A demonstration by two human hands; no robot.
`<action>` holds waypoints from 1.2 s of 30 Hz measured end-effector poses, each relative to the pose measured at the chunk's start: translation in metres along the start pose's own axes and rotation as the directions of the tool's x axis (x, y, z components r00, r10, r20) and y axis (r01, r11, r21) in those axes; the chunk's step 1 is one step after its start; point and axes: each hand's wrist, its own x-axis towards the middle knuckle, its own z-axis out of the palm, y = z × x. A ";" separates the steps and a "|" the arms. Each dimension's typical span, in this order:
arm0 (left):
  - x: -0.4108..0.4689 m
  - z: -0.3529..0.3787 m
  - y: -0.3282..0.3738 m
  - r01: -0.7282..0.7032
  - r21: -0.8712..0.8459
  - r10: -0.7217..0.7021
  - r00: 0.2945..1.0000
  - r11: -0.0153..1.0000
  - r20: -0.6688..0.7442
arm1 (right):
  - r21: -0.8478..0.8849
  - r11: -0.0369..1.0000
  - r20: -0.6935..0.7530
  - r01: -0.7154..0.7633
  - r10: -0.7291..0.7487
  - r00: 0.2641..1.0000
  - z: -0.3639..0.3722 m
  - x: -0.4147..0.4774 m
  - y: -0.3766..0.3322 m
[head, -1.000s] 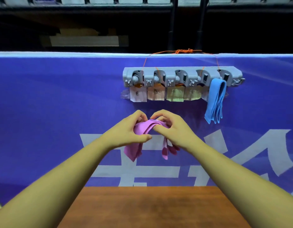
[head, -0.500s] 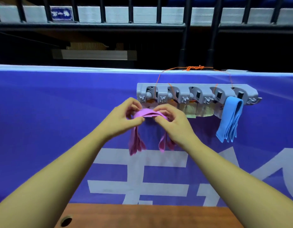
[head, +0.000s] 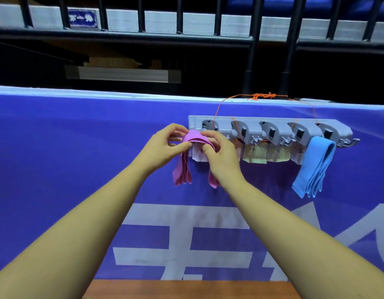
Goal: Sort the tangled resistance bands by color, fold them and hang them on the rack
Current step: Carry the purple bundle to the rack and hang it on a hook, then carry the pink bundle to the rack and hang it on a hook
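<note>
The left hand (head: 165,146) and right hand (head: 222,157) pinched the folded pink resistance band (head: 182,171), now raised from below against the left end of the grey rack (head: 273,131), its ends dangling.

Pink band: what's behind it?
Behind the pink band show the grey rack's left end and part of a white paper label. The left hand and right hand hide any hook there.

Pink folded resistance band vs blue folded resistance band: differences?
The pink folded resistance band is pinched by left hand and right hand at the left end of the grey plastic rack; blue folded resistance band hangs untouched from its right end. Pink arches, ends dropping on two sides; blue drops as one bundle. Both are folded.
</note>
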 end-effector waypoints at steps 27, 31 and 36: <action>-0.017 0.024 -0.010 -0.088 -0.060 0.082 0.992 0.994 -0.098 | -0.126 0.992 -0.093 0.019 -0.031 0.995 0.002 -0.020 0.009; -0.033 0.027 -0.016 0.031 -0.062 -0.038 0.991 0.998 -0.125 | -0.195 0.981 -0.054 -0.011 0.000 0.999 -0.007 -0.031 0.013; -0.084 0.031 -0.047 0.222 -0.020 -0.223 0.969 0.975 -0.105 | -0.283 0.940 -0.052 -0.189 0.182 0.982 -0.023 -0.071 0.037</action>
